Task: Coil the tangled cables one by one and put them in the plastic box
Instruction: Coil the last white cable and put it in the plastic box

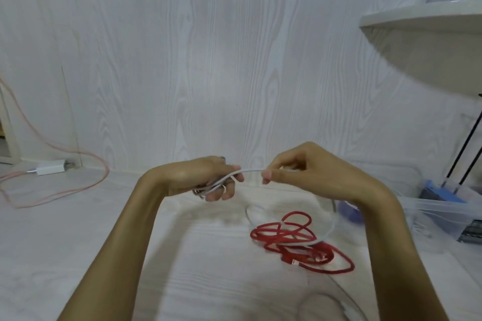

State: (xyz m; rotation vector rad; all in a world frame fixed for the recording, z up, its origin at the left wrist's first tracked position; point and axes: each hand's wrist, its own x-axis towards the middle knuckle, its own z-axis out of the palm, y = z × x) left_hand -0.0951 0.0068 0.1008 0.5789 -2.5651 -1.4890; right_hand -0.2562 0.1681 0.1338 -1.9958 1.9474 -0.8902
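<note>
On the pale wood-grain floor (78, 242), a tangled red cable (300, 240) lies nearest. Above it, the left hand (198, 177) grips white cable (250, 170) loops while the right hand (300, 169) pinches its strand. The plastic box (443, 214) sits farther right.

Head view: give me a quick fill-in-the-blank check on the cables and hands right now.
1. The left hand grips loops of the thin ____ cable.
2. The right hand ____ that same cable between thumb and fingertips.
3. The tangled ____ cable lies on the floor, held by neither hand.
4. The clear plastic box sits to the person's ____.

Missing words: white; pinches; red; right
</note>
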